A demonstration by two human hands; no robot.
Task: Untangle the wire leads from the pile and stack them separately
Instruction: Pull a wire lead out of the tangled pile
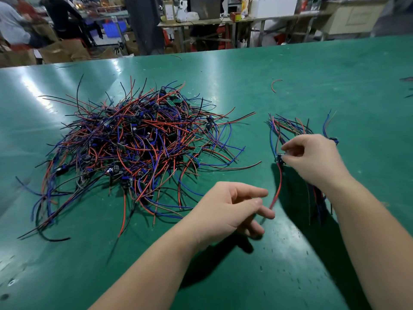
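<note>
On the green table [312, 63] in front of you lie two groups of wire leads. To your left sits one big tangled pile [138, 142] of red, blue and black wires with small green boards and dark parts caught up in it, too many to count. To your right is one small sorted stack [290, 126], well apart from the pile. Its wires run roughly parallel and pass under your right wrist.

Your right hand [317, 159] hangs over that stack, thumb and fingertips pinched on the small part at the top of one red lead [278, 186], which trails back toward you. Your left hand [228, 209] hovers near the table between pile and stack, fingers loosely spread and gripping nothing. The lead's lower end reaches those fingertips, but blur hides whether they touch.

One stray curved red wire [275, 85] lies alone farther out. Beyond the table's far edge stand cardboard boxes [64, 51] and one blue crate [114, 29].
</note>
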